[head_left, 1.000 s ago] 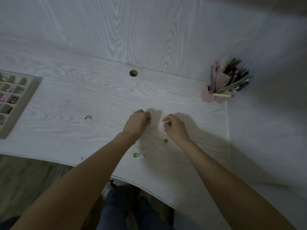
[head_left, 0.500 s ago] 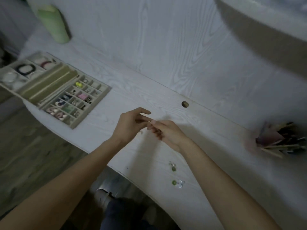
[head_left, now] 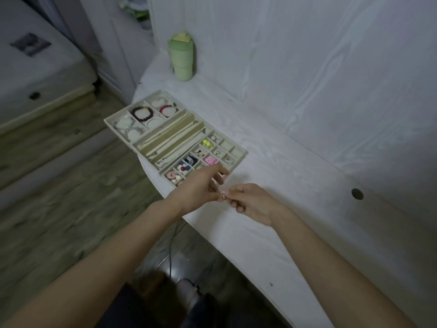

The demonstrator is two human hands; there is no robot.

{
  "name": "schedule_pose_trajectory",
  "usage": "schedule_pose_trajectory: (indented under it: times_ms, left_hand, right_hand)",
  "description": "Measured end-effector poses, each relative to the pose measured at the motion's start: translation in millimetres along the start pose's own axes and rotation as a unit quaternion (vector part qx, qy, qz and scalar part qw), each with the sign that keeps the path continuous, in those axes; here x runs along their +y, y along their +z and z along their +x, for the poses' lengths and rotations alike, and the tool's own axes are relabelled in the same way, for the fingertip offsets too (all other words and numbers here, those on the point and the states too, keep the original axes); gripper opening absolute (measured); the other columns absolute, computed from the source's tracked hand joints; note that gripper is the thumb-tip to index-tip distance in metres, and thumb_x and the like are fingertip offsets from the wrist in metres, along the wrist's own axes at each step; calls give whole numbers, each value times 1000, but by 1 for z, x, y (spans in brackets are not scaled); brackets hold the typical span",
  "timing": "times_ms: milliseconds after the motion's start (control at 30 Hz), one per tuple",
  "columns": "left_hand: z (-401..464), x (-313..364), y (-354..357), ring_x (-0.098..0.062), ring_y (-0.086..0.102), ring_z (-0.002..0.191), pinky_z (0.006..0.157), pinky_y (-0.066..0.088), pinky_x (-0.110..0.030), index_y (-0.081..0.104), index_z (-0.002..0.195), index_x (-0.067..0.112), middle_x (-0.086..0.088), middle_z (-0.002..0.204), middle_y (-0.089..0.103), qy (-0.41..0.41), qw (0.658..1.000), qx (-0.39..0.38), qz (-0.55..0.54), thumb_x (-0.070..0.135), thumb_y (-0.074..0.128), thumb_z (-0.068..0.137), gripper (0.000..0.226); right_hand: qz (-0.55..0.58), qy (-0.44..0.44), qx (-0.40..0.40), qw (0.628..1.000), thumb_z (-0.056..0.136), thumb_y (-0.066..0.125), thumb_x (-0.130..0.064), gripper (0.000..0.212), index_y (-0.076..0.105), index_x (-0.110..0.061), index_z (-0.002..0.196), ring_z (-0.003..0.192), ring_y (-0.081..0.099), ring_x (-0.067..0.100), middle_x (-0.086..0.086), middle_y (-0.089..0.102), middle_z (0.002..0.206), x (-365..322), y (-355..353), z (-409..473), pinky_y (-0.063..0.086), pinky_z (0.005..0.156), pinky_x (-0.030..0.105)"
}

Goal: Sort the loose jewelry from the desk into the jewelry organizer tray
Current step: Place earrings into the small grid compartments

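Observation:
The beige jewelry organizer tray (head_left: 241, 153) lies on the white desk, with bracelets in its far compartments and small coloured earrings in its near grid. My left hand (head_left: 201, 189) and my right hand (head_left: 251, 201) meet just in front of the tray's near corner. Their fingertips pinch one tiny piece of jewelry (head_left: 223, 197) between them; it is too small to make out. My left fingers cover part of the tray's nearest row.
A green tumbler (head_left: 181, 59) stands at the desk's far end by the wall. A round cable hole (head_left: 357, 194) sits in the desk at right. The desk edge curves along the left, with wooden floor and a bed beyond it.
The view has swung left, bringing the whole tray and the tumbler into sight. Both hands moved from the desk's right part toward the tray and now pinch a small piece together.

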State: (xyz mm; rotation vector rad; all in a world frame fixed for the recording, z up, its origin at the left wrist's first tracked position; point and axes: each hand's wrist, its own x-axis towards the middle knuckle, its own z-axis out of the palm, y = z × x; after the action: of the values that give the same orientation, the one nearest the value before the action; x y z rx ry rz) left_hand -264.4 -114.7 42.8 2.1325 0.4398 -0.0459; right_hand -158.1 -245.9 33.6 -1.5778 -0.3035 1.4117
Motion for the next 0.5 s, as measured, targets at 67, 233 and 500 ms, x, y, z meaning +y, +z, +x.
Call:
schedule_pose_trajectory:
  times_ms: [67,233,500]
  left_hand:
    - [-1,-12,-8,-14,65,82,68,51,-16,54,113,19,0,101,61,-30,999,8,-21,7,76,76,44]
    - [-4,-36,-23,-9,63,71,69,54,-23,63,78,12,3,76,66,-114,976,52,-179,1,80,69,22]
    - [7,-43,-18,-8,56,59,47,44,-13,67,89,-4,-11,78,66,-240,839,50,-487,2,66,82,9]
  right_hand:
    - [12,21,-14,1000,91,59,-10,10,62,-4,84,57,43,4,-5,60,58,-5,9,11,33,47,13]
    - [65,51,-40,996,93,55,-7,10,59,-6,84,58,39,4,-2,65,64,-14,24,33,35,46,10]
    - [124,-16,-3,992,94,51,-2,15,63,-4,86,59,41,5,1,55,67,-20,27,51,37,47,12]
